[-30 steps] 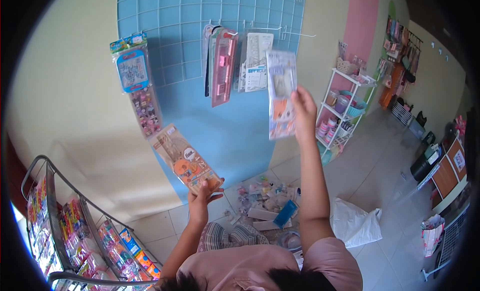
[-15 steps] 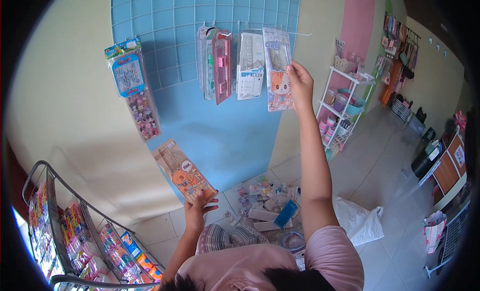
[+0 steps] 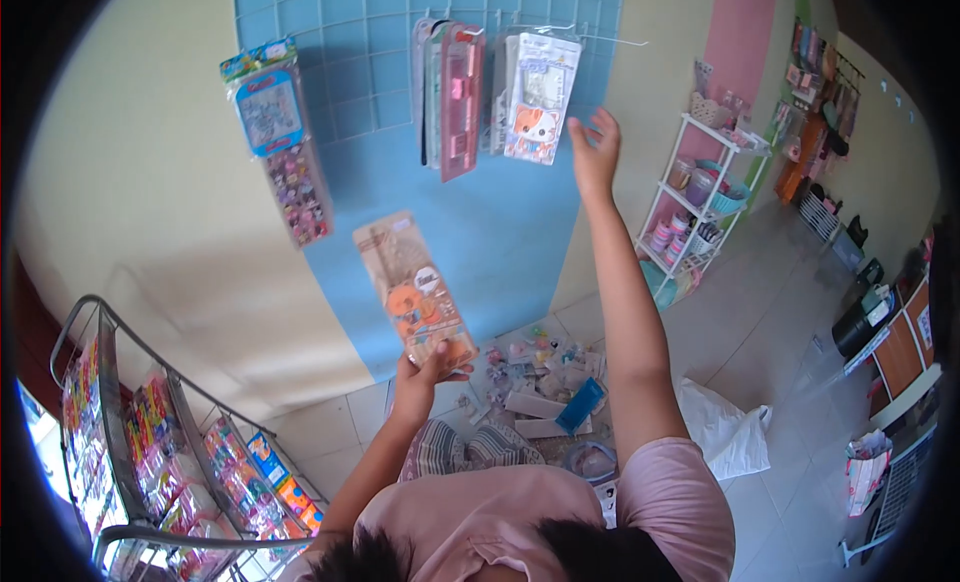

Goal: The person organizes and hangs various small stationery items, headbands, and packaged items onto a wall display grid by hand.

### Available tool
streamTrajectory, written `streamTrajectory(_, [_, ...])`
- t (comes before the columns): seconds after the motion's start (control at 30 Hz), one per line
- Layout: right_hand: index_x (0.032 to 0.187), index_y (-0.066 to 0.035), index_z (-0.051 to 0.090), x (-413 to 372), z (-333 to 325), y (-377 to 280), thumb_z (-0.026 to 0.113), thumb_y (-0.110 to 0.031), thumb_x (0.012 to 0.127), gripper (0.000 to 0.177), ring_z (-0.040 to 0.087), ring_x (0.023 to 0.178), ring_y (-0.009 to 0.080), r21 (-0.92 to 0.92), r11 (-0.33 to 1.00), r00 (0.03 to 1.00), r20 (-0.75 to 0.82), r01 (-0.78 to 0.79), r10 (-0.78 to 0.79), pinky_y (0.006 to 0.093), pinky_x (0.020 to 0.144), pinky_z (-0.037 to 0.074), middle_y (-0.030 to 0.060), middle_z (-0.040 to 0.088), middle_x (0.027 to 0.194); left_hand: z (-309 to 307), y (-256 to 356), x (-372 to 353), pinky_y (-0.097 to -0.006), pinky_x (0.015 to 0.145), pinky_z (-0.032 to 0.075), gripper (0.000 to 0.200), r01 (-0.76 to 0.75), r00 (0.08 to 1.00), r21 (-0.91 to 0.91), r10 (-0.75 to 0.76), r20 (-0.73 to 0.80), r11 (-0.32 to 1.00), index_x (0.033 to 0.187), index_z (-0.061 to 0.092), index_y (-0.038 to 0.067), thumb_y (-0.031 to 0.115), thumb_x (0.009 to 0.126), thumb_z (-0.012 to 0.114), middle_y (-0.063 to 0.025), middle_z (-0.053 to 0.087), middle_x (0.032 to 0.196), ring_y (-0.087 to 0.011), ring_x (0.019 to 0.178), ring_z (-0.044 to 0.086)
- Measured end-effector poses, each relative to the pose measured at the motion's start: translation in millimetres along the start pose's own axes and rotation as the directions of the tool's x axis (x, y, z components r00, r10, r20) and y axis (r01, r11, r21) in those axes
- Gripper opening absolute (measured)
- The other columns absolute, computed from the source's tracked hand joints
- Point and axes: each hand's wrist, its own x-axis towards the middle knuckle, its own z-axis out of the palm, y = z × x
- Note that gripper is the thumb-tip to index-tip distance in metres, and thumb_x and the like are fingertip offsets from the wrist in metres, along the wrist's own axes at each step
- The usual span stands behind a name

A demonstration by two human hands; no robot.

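Observation:
My left hand (image 3: 428, 374) grips the lower end of an orange ruler-set pack (image 3: 415, 288) printed with a cartoon cat, held upright in front of the blue wall grid (image 3: 370, 52). My right hand (image 3: 594, 150) is raised with fingers spread, empty, just right of a white cat-printed pack (image 3: 541, 98) that hangs from a hook on the grid. A pink pack (image 3: 460, 100) and other packs hang to its left. A blue toy pack (image 3: 272, 112) with a sticker strip below it hangs further left.
A wire rack (image 3: 150, 432) of colourful packs stands at lower left. Several small items and a blue box (image 3: 582, 404) lie scattered on the tiled floor. A white plastic bag (image 3: 728, 434) lies to the right. White shelves (image 3: 700, 202) with baskets stand by the wall.
My right hand hung the white cat pack on the hook and let go, drawing away to the right. My left hand lifted the orange pack higher and nearer the grid.

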Motion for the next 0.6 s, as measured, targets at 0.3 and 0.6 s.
streamTrajectory(0.3, [0.109,0.000,0.056,-144.5,-65.3,-100.4,0.064,-0.020,0.089,0.029,0.057,0.084,0.0074,-0.034,0.888,0.192,0.972,-0.459,0.136,0.0251,0.077,0.048,0.0031,0.062,0.097,15.2,-10.3,8.3,-0.0351,0.067,0.056,0.034,-0.076,0.988,0.013,0.074,0.139,0.997,0.112,0.051,-0.003,0.025,0.094,0.053,-0.0153,0.064,0.101,-0.0243,0.081,0.066])
streamTrajectory(0.6, [0.117,0.001,0.054,-62.5,-74.4,-90.0,0.051,-0.022,0.097,0.031,0.051,0.086,0.0044,0.476,0.821,0.893,0.442,-0.316,0.087,0.0192,0.078,0.042,0.0012,0.059,0.101,-6.7,-17.6,1.5,-0.0330,0.078,0.051,0.038,-0.169,0.950,0.020,0.158,0.268,0.985,0.131,0.039,0.008,0.017,0.096,0.049,-0.0174,0.061,0.114,-0.0205,0.090,0.063])
